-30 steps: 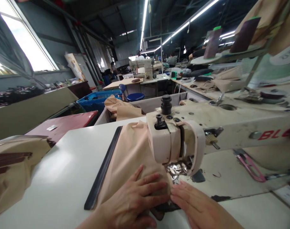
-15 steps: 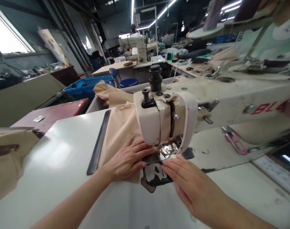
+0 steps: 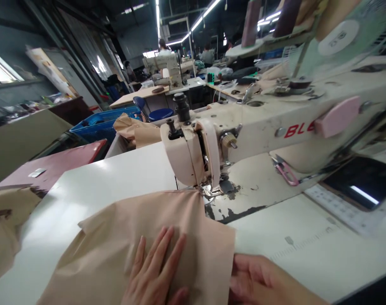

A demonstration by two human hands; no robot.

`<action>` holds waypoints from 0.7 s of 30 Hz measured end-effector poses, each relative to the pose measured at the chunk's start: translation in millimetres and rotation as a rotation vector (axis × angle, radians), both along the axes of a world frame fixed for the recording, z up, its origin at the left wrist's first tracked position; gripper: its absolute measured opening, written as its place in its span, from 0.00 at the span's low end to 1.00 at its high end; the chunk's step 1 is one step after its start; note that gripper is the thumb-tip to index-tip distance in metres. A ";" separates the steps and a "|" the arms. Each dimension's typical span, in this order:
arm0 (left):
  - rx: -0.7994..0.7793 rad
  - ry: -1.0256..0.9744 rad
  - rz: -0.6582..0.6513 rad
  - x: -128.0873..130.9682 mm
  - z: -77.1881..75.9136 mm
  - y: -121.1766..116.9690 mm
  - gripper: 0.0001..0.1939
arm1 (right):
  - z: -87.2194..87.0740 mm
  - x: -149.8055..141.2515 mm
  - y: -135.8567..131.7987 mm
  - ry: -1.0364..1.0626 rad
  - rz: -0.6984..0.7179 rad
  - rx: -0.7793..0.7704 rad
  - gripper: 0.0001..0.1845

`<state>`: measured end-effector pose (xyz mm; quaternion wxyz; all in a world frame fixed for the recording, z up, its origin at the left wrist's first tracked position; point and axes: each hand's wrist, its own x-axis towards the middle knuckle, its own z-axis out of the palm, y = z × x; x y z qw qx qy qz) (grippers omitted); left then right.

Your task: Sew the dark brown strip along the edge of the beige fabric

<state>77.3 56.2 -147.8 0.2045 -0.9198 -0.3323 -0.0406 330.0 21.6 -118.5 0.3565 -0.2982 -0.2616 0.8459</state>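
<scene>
As it lies over the glossy white tabletop (image 3: 100, 182), a wide sheet of smooth tan fabric (image 3: 116, 243) fills the view's seven o'clock, its far edge ending right beside the shiny metal presser foot (image 3: 214, 191); whether any of it is under the foot, I cannot tell. The bare left hand (image 3: 154, 275), at half past six, rests flat on top with its fingers spread apart, probably so that the pressure is shared and the material lies flat. At five o'clock, the bare right hand (image 3: 262, 279) meets the near right border with curled fingers, perhaps to guide that side; whether they pinch it is hidden. The sheet looks thin and matt, with soft ripples round the spread fingers, a small jag at its left and a straight, clean right border. Next outward, the cream-coloured metal sewing machine (image 3: 256, 127) reaches from the centre toward two o'clock. Pink-handled metal snips (image 3: 286, 173) lie at three o'clock on its bed, seemingly within easy reach of the right hand, and a flat black-screened device (image 3: 364, 182) rests beyond them.
</scene>
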 end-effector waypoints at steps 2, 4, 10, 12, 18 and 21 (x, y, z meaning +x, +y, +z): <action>0.021 0.009 -0.018 2.6 -2.4 -1.2 0.35 | -3.2 0.4 9.5 -0.141 -0.164 0.063 0.20; 0.036 0.007 -0.037 4.5 -0.8 2.9 0.34 | -7.6 3.1 19.6 -0.323 -0.291 0.097 0.20; -0.275 -0.322 -0.158 39.6 20.8 28.5 0.22 | -12.9 3.5 31.8 -0.593 -0.388 0.189 0.16; -0.531 -0.422 -0.152 61.2 28.4 40.2 0.20 | -14.7 1.7 31.6 -0.586 -0.402 0.209 0.14; -0.937 -0.457 -0.142 94.8 38.8 70.2 0.06 | -21.3 1.9 31.2 -0.559 -0.417 0.207 0.16; -0.944 -0.477 -0.163 94.4 37.7 75.4 0.03 | -21.7 3.9 32.3 -0.557 -0.417 0.216 0.18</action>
